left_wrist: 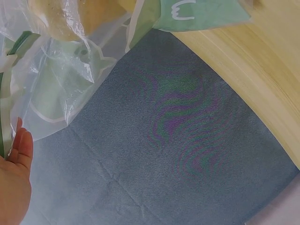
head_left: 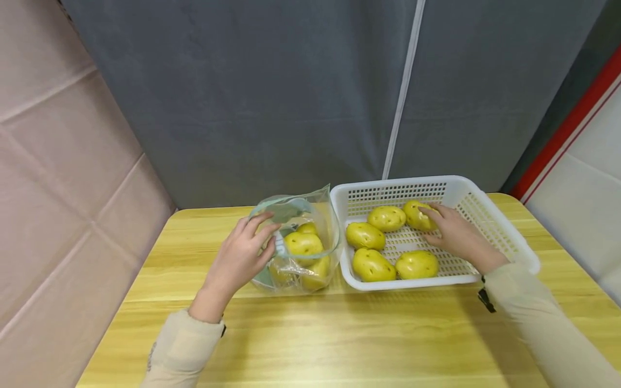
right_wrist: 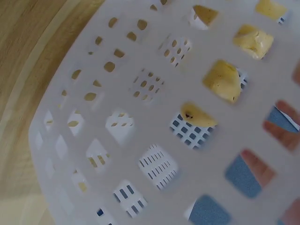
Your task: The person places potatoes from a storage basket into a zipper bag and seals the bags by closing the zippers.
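Note:
A clear zip bag [head_left: 332, 272] with pale green printing stands with its mouth spread, several yellow potatoes [head_left: 304, 244] inside. My left hand [head_left: 242, 250] holds the bag's near-left rim, fingers curved over it. In the left wrist view, the left hand's fingers [left_wrist: 23, 145] lie along the outside of the bag [left_wrist: 51, 108]. My right hand [head_left: 453, 234] reaches into a white plastic basket [head_left: 499, 237], its fingertips on the back-right potato [head_left: 416, 214]. The thumb is spread away below that potato. In the right wrist view, the basket wall [right_wrist: 122, 154] partly hides the hand.
Several more potatoes [head_left: 372, 265] lie in the basket, mostly on its left side. Bag and basket stand side by side on a wooden table [head_left: 301, 334]. A grey curtain [head_left: 271, 108] hangs behind the table's far edge, with a pale cloth wall [head_left: 63, 205] at left.

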